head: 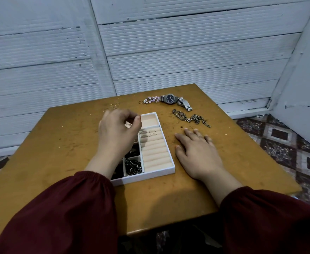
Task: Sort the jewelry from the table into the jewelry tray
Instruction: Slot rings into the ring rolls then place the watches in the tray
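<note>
A person in dark red sleeves (62,213) sits at an orange-brown wooden worktop (59,143) and looks down at their own two hands.

One white jewelry tray (150,174) with beige lining lies in the middle of the worktop, between the hands. Its right side is a column of padded ring rolls (156,154). Four seated rings (148,134) stand in the rolls nearest the far end. At the far right corner is one square compartment (149,119). Three compartments on the near left side hold dark chains (133,166).

The left hand (117,130) hovers over the far left part of the tray. Its fingers are curled in toward the thumb, and they appear to pinch one thin ring (127,125), which shows as a small metal glint under the fingertips.

The right hand (196,150) lies flat, palm down, on the worktop just to the right of the tray. Its fingers are straight and slightly spread, and it holds nothing.

Four groups of jewelry lie loose on the worktop beyond the tray. At the far left is a small cluster of thin gold rings (112,106), perhaps five, though they are too fine to count for sure. Further right is one pink beaded bracelet (150,100), which touches one metal wristwatch (170,99) with a dark dial. Nearer than the watch lies one silver link chain (190,118), close to the fingertips of the right hand.

Behind the worktop is a white ribbed wall (168,52). Patterned floor tiles (287,143) show at the right.
</note>
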A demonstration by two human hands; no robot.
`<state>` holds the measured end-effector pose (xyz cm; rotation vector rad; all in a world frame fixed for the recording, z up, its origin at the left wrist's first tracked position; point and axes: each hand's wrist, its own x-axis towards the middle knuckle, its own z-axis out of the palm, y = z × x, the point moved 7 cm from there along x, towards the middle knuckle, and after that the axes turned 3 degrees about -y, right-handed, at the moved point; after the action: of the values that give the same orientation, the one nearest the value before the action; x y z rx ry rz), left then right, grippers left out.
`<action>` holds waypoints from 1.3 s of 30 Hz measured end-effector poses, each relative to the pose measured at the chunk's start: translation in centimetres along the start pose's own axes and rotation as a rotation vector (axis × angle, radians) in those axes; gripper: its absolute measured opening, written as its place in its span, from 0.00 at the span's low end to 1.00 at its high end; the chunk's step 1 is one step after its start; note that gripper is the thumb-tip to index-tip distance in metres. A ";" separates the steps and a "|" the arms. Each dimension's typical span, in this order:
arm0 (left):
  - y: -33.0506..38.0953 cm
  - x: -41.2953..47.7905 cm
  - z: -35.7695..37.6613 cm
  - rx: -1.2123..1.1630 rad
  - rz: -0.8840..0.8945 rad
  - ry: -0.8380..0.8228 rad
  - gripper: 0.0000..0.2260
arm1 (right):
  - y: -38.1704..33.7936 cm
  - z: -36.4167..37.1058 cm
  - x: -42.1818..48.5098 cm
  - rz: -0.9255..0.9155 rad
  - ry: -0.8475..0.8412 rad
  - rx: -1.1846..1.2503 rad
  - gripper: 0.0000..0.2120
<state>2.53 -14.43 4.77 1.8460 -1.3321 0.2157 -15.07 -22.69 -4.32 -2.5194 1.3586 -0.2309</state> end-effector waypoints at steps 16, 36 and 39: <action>-4.2 1.7 -1.1 -0.326 -0.115 0.128 0.05 | -5.8 -4.7 5.1 -0.134 0.129 0.117 0.17; -18.7 7.5 0.7 -0.144 -0.324 0.186 0.06 | -17.3 0.8 20.3 -0.318 0.017 -0.111 0.13; -19.0 9.1 1.9 -0.073 -0.293 0.094 0.07 | -17.8 1.7 22.3 -0.345 -0.054 -0.063 0.14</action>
<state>21.95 -20.43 -1.18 1.9174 -0.9786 0.0968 11.72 -31.69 -0.16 -2.7796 0.9178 -0.1875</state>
